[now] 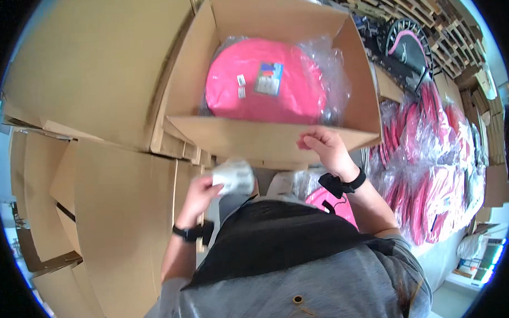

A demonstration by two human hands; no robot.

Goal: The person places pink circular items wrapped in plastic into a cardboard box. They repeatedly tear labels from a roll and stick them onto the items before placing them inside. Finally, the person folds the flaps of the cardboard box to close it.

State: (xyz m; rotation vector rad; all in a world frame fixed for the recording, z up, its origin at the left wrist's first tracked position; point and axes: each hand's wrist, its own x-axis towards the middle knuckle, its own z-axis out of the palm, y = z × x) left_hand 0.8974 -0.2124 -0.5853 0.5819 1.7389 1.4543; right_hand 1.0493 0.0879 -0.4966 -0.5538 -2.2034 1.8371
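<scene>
The fingers of the person's left hand (198,195) close around one end of a white bundle (234,177), perhaps a roll of labels, though blur hides its exact kind. Held by that end, its far part sticks out free toward the box, clear of the palm. The right hand (330,149) is at the near wall of an open cardboard box (254,139), its fingers loosely curled; I cannot tell whether the tips meet or pinch anything small. Each wrist wears a black strap.

Inside the box lies a bright pink, rounded packet (234,61) in clear plastic. It lies flat with its broad face up, which leaves a printed card (268,79) and two small white stickers (241,86) on top readable from above. Loose plastic film (333,72) bunches at its right, apparently slack left over from the bag.

The box rests on a wooden pallet (172,140), likely to keep it off the floor and within reach. Large cardboard cartons (119,208) fill the left side. At right, bagged pink goods (435,197) are stacked, with wooden pallets (446,18) beyond.
</scene>
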